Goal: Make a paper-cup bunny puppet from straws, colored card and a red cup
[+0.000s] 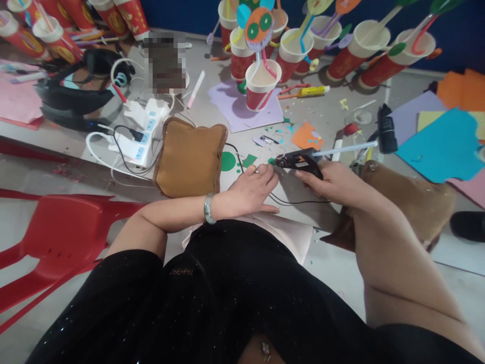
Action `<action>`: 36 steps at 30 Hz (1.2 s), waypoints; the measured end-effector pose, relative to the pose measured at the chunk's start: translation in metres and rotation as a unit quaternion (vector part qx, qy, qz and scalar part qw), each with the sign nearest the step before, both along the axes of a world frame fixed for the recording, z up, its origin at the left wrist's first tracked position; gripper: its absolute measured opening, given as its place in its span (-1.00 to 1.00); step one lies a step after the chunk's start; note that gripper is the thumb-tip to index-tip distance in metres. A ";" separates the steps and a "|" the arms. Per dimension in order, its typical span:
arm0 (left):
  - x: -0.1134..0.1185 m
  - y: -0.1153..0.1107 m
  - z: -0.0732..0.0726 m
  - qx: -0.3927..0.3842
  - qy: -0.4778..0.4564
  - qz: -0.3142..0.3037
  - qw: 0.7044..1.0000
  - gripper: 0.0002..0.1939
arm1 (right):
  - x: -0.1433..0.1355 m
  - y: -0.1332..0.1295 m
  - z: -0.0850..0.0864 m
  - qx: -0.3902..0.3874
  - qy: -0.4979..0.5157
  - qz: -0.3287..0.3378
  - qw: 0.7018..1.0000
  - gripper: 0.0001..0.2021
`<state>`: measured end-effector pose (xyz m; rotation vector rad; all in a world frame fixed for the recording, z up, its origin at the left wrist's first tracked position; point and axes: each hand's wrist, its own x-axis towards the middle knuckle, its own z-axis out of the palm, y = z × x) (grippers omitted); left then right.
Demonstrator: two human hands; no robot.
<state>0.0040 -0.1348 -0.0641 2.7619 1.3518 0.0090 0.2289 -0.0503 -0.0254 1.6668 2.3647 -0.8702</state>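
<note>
My right hand point(329, 182) is wrapped round the handle of a black glue gun point(299, 160), with a pale glue stick point(348, 148) sticking out of its back. The gun's nozzle points left at a small green piece point(272, 161) on the table. Beside the nozzle lies my left hand point(257, 187), fingers bent and close together at the green piece; whether they pinch it is hidden. A green paper circle point(228, 161) and a green scrap point(249, 161) lie just left of and above my left fingers.
A brown cushion point(189, 159) and a white power strip point(147, 134) are at left. Behind stand red paper cups point(261, 93) with straws and paper shapes. Coloured paper point(443, 146) lies at right, near another brown cushion point(409, 197). A black cable point(303, 203) crosses the front edge.
</note>
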 end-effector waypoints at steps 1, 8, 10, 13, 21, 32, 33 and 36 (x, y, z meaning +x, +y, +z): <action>0.000 0.000 0.000 -0.002 0.000 0.000 1.000 -0.06 | -0.001 0.000 0.001 0.002 -0.002 -0.003 1.000 -0.61; 0.000 0.001 0.002 -0.011 -0.001 -0.002 1.000 -0.06 | -0.005 -0.002 0.006 -0.002 0.006 -0.002 1.000 -0.65; 0.000 0.001 0.003 -0.011 0.000 -0.002 1.000 -0.06 | -0.005 -0.002 0.003 -0.005 0.011 -0.003 1.000 -0.65; 0.000 0.000 0.003 -0.005 0.000 -0.002 1.000 -0.06 | -0.003 -0.002 0.001 -0.003 0.029 -0.008 1.000 -0.64; -0.001 -0.001 0.006 -0.014 0.015 0.003 1.000 -0.06 | 0.022 -0.029 0.008 0.014 0.143 -0.109 0.984 -0.60; -0.007 -0.012 0.004 0.031 0.011 0.001 0.999 -0.06 | 0.029 -0.060 -0.033 0.239 -0.066 -0.221 0.943 -0.37; -0.008 -0.013 0.005 0.032 0.014 0.000 0.999 -0.07 | 0.026 -0.061 -0.033 0.240 -0.075 -0.220 0.943 -0.36; -0.012 -0.016 0.009 0.022 0.013 -0.004 1.000 -0.10 | 0.018 -0.066 -0.027 0.223 -0.105 -0.219 0.944 -0.34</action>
